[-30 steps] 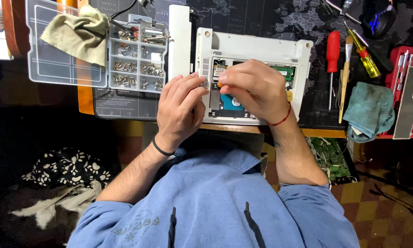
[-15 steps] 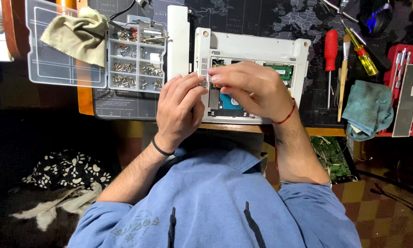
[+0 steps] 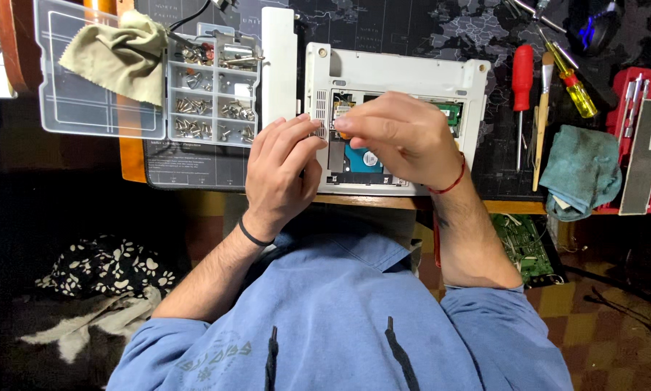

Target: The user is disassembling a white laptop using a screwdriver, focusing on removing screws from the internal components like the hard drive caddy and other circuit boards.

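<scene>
Far to the left of your left hand (image 3: pixel 282 174) sits the clear parts box (image 3: pixel 148 80) with its open lid, a beige cloth (image 3: pixel 115 54) draped over it and small screws sorted in its compartments. Keep that box within easy reach, so anything you lift out goes straight into a cell. Just above your left hand stands the detached white cover strip (image 3: pixel 279 61), upright on the desk (image 3: pixel 383 29).

Your left hand rests curled against the left edge of the white laptop base (image 3: pixel 398 72), its fingers loosely together and bracing the casing, not clamped on anything that shows. Hold that brace firm, so the base does not slide on the mat.

Your right hand (image 3: pixel 405 137) hovers over the open bay, fingertips pinched together on what looks like a small orange-tipped piece, though it is too hidden to say for sure. The hard drive (image 3: pixel 361 158) lies in the bay directly under that hand. Work with small, straight motions and keep your wrist low, so nothing drops into the bay.

To the right of your right hand lie the red screwdriver (image 3: pixel 521 80), the yellow screwdriver (image 3: pixel 572 83) and a teal cloth (image 3: pixel 579 170), well apart from the laptop.
</scene>
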